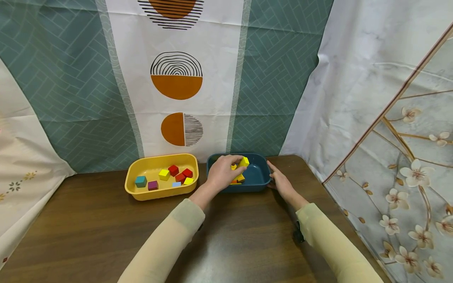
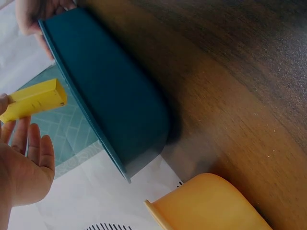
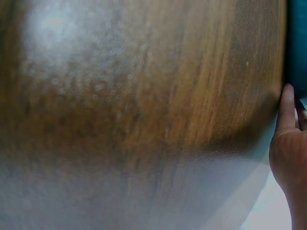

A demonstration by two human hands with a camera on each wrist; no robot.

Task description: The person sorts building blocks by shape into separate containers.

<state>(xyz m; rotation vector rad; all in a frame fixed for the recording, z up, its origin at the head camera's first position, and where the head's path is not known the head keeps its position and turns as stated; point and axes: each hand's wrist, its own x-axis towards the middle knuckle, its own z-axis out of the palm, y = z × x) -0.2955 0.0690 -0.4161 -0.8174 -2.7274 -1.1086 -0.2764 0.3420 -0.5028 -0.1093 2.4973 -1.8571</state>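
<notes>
My left hand (image 1: 223, 172) pinches a yellow block (image 1: 244, 162) between thumb and fingers, above the dark blue tray (image 1: 257, 186). In the left wrist view the same block (image 2: 41, 99) looks longish, raised over the tray's rim. Against the tray's right end rests my right hand (image 1: 282, 184), its fingers fairly straight; the right wrist view shows a fingertip at the tray's side (image 3: 298, 48). Inside the blue tray lie yellow and orange pieces (image 1: 238, 179), partly hidden behind my left hand.
A yellow tray (image 1: 141, 195) stands left of the blue one, holding several red, yellow, teal, purple and light blue blocks. Both trays sit at the back of the wooden table (image 1: 233, 236), close to a patterned curtain (image 1: 184, 133). A floral cloth (image 1: 407, 188) hangs on the right.
</notes>
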